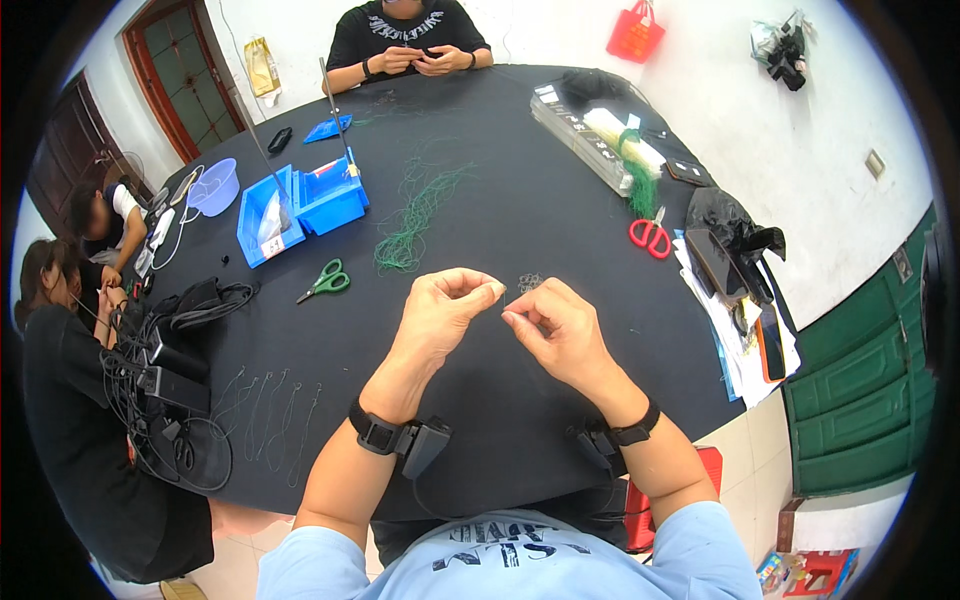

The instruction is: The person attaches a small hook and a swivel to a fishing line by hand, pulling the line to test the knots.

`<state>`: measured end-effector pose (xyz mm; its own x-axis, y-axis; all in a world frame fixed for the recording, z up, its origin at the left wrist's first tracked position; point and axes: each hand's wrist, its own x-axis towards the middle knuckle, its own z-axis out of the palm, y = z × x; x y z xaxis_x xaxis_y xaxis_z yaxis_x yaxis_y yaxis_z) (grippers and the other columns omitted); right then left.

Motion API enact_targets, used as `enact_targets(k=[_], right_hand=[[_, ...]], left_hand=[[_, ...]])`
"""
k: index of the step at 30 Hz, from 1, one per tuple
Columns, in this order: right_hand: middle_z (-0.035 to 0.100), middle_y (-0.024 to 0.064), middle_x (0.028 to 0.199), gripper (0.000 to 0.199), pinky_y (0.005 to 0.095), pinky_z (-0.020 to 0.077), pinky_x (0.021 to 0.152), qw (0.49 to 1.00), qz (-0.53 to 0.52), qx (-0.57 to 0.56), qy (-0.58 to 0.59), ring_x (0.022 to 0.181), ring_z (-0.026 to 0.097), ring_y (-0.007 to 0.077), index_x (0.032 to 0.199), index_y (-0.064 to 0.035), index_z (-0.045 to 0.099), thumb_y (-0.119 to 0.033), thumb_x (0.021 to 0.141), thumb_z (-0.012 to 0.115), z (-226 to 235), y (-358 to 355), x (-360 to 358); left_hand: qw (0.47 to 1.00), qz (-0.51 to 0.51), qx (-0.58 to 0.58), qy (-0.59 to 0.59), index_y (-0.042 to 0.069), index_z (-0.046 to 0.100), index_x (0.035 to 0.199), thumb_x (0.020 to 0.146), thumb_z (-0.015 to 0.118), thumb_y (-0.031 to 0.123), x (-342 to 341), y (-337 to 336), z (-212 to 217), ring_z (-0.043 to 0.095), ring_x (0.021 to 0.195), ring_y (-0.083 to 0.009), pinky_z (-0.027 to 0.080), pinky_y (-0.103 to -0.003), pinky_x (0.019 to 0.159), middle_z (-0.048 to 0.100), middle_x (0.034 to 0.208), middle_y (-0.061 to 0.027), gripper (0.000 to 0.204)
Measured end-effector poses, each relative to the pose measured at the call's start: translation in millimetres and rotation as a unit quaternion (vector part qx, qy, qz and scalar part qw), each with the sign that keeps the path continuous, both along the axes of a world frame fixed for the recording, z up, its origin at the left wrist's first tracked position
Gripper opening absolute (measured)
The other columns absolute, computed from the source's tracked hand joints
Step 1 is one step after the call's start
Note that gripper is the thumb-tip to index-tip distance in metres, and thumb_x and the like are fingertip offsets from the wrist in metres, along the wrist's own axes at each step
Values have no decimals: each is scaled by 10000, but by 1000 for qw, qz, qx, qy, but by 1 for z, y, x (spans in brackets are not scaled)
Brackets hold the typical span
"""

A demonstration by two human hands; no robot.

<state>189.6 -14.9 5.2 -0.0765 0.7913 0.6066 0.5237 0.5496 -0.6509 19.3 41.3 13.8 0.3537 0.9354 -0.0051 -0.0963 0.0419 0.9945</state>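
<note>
Over the near middle of the table, my left hand point(445, 310) and my right hand point(562, 328) face each other, fingertips pinched a short gap apart. Something dark and very thin shows at the left fingertips; what either hand holds is too small to name. Just beyond my right hand lies a small heap of metal pieces point(530, 281), partly hidden. A loose bundle of green thread point(410, 235) is farther off, left of centre. Green-handled scissors point(326, 281) rest to the left of my left hand. Several thin knotted cords point(265, 410) lie in a row at the near left.
Blue bins point(330, 205) with upright rods stand far left. Black cables and boxes point(175, 380) crowd the left edge. Red-handled scissors point(650, 236), phones point(715, 262) and papers point(715, 330) line the right side. One person point(410, 40) works opposite; two others sit at the left.
</note>
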Motion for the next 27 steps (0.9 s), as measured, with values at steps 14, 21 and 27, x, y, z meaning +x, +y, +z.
enact_targets(k=[14, 21, 27], right_hand=[[507, 45, 735, 68, 297, 408, 522, 999, -23, 24, 0, 604, 477, 157, 847, -44, 629, -44, 811, 686, 8, 7, 20], [514, 25, 739, 64, 257, 418, 539, 998, 3, -40, 41, 614, 495, 106, 839, -43, 650, -85, 829, 697, 1, 9, 24], [518, -6, 755, 122, 219, 402, 547, 973, 66, -142, 170, 625, 473, 49, 809, -27, 640, -125, 849, 702, -10, 13, 20]], left_hand=[[983, -87, 89, 136, -1, 696, 868, 805, 711, 117, 6, -9, 6, 578, 688, -65, 454, -218, 622, 658, 742, -14, 134], [988, -115, 72, 79, 7, 696, 867, 817, 711, 106, 4, -11, 12, 573, 710, -66, 456, -215, 664, 656, 772, -15, 112], [996, -56, 64, 10, 13, 690, 884, 836, 700, 101, 2, -8, 10, 573, 735, -65, 450, -214, 704, 659, 811, -13, 101]])
